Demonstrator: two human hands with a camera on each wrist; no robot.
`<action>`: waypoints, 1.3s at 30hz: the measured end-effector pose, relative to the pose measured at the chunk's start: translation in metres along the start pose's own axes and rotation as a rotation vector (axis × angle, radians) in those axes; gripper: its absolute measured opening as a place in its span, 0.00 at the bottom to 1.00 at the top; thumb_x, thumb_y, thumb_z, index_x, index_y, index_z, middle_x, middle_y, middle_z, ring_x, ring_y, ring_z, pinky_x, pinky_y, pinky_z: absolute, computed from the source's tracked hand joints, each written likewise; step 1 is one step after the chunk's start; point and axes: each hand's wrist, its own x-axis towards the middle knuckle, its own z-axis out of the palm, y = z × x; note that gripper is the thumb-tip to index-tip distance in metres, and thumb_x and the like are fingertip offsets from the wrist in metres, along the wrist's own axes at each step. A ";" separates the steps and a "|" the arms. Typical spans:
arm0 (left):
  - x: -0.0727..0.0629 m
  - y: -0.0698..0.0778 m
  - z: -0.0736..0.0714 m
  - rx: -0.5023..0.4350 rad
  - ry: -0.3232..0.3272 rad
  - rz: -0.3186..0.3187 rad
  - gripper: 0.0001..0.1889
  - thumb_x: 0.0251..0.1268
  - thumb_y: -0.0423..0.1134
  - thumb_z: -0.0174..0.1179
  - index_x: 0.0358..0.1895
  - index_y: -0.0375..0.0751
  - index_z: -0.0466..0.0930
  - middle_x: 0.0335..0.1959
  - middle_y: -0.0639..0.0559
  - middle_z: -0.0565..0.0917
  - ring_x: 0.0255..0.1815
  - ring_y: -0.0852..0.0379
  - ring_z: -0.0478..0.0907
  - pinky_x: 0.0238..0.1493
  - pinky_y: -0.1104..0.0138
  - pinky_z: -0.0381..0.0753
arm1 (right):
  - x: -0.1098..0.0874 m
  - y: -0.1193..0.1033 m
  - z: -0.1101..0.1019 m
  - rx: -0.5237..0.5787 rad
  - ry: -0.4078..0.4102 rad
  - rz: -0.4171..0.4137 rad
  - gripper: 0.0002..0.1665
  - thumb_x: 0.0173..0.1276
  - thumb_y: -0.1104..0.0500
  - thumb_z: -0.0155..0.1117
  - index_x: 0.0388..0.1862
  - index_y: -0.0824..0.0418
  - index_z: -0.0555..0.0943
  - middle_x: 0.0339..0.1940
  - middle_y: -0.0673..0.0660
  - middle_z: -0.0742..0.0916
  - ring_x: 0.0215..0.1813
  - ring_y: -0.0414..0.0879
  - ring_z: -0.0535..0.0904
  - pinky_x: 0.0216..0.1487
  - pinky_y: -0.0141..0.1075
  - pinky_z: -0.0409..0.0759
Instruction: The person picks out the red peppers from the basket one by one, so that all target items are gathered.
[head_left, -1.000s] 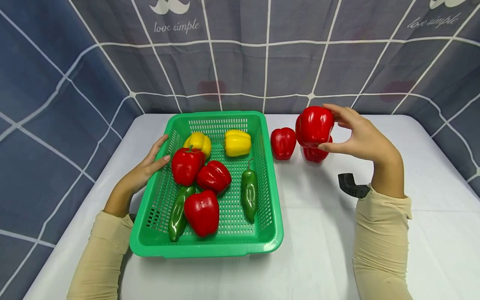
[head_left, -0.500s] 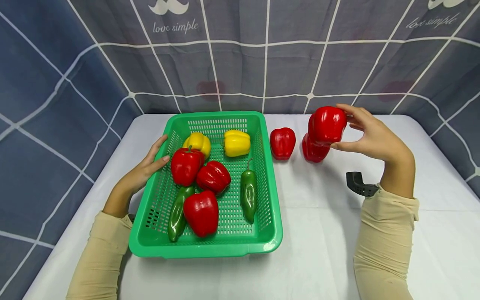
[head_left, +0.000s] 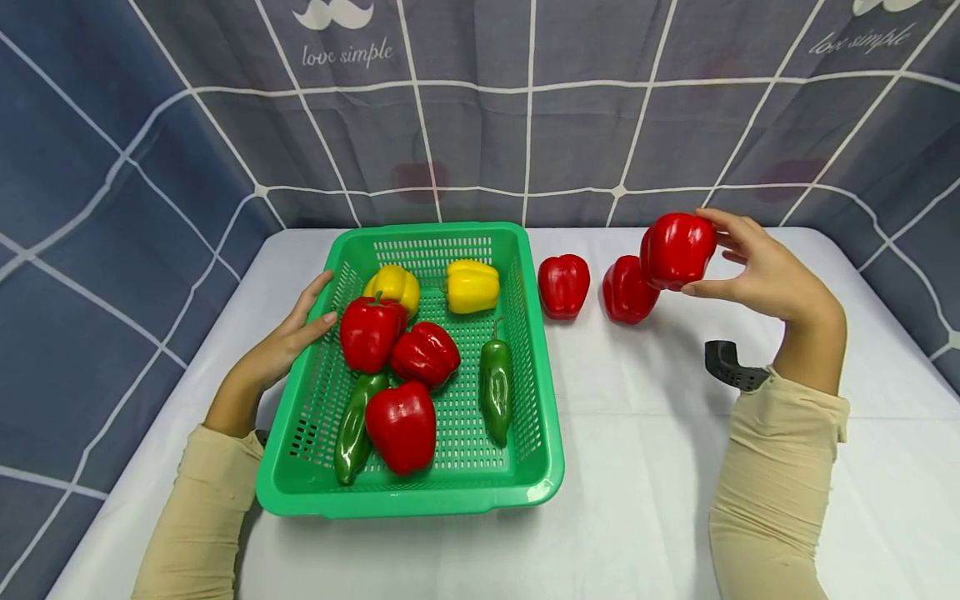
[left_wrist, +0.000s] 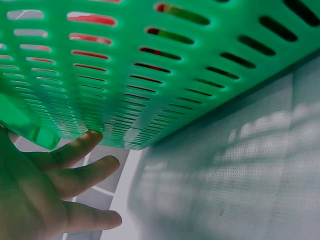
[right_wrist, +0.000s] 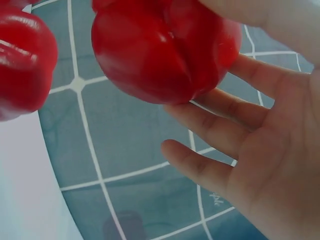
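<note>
In the head view my right hand [head_left: 757, 267] holds a red bell pepper [head_left: 681, 250] up above the white table, thumb below and fingers at its far side. The right wrist view shows the same bell pepper [right_wrist: 160, 50] between thumb and fingers, with the little finger stretched away from it. Two other red bell peppers, one nearer the basket [head_left: 564, 287] and one partly behind the held one [head_left: 627, 292], lie on the table. My left hand [head_left: 288, 337] rests on the left rim of a green basket [head_left: 551, 417]; its fingers [left_wrist: 85, 177] extend straight along the outside wall.
Inside the basket lie several red bell peppers, two yellow bell peppers, one at the back right [head_left: 472, 287] and one at the back left [head_left: 395, 287], and two green chili peppers, left [head_left: 358, 433] and right [head_left: 496, 392]. A grey checked curtain [head_left: 480, 133] stands behind the white table [head_left: 637, 492].
My right hand has moved right with the red bell pepper, uncovering more of the one on the table behind it. The left hand stays on the basket rim.
</note>
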 end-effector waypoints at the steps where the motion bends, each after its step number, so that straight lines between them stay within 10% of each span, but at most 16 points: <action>1: 0.000 0.000 0.000 0.002 0.000 0.000 0.35 0.70 0.40 0.41 0.72 0.57 0.30 0.73 0.53 0.29 0.72 0.47 0.23 0.61 0.33 0.31 | 0.000 0.002 0.000 0.000 0.002 0.003 0.54 0.49 0.60 0.72 0.72 0.51 0.54 0.64 0.64 0.63 0.62 0.68 0.60 0.59 0.63 0.59; 22: -0.001 0.001 0.000 -0.028 -0.013 -0.006 0.35 0.71 0.40 0.41 0.72 0.58 0.29 0.73 0.52 0.28 0.72 0.46 0.24 0.62 0.34 0.34 | 0.000 0.042 -0.004 -0.007 0.044 0.041 0.50 0.50 0.61 0.72 0.70 0.50 0.57 0.61 0.61 0.64 0.64 0.64 0.57 0.65 0.57 0.57; 39: -0.001 0.000 0.000 -0.025 -0.007 -0.008 0.35 0.70 0.40 0.41 0.72 0.58 0.30 0.73 0.53 0.28 0.72 0.46 0.23 0.61 0.34 0.32 | 0.003 0.065 0.000 0.016 -0.099 0.152 0.54 0.53 0.62 0.69 0.73 0.56 0.49 0.68 0.68 0.56 0.67 0.69 0.53 0.57 0.64 0.61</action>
